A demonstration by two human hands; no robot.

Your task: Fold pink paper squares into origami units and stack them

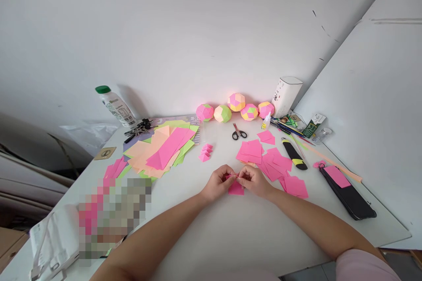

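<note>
A small pink paper piece [236, 189] is pinched at its top edge between both hands, just above the white table [211, 232]. My left hand [219, 182] grips it from the left with thumb and fingertips. From the right, my right hand [253, 181] pinches the same edge, its fingertips close to the left ones. Beyond the hands stands a short row of folded pink paper units [205, 153]. Loose pink paper squares [252, 151] lie scattered to the right of the hands. The exact fold under the fingertips is hidden.
Colored paper sheets [158, 149] are piled at left near a bottle [115, 105] and keys [138, 128]. Multicolored paper balls [223, 114] line the wall. Scissors [238, 132], a glue bottle [265, 122], a utility knife [294, 153] and a black pouch [351, 195] lie around.
</note>
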